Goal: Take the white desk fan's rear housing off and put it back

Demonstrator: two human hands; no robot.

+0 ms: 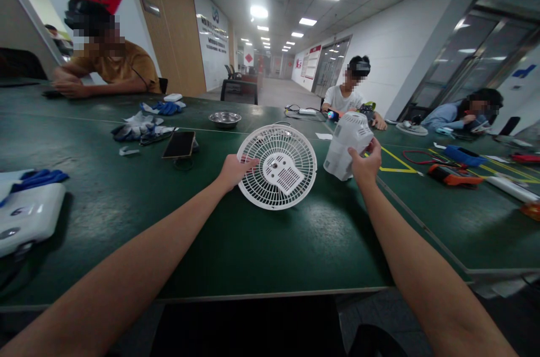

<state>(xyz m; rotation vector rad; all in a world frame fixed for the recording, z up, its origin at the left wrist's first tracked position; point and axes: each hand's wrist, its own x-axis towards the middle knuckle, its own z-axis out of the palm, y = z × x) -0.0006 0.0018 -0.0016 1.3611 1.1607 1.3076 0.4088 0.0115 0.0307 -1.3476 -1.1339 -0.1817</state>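
My left hand (237,171) grips the left rim of a round white fan grille (291,146), thumb in front of the bars. The grille is tilted up facing me, with a slotted plate at its centre. To the right, my right hand (367,161) is closed on the right side of a white plastic housing (343,146) with vent slots at its top. The housing leans, held a little apart from the grille. The fingers behind each piece are partly hidden.
A metal dish (225,119) stands behind the grille. Leftward lie a phone (179,145), gloves (141,126) and a white appliance base (31,216). At right are an orange multimeter (453,175) and a blue tray (464,156). Several people sit around the green table (261,256).
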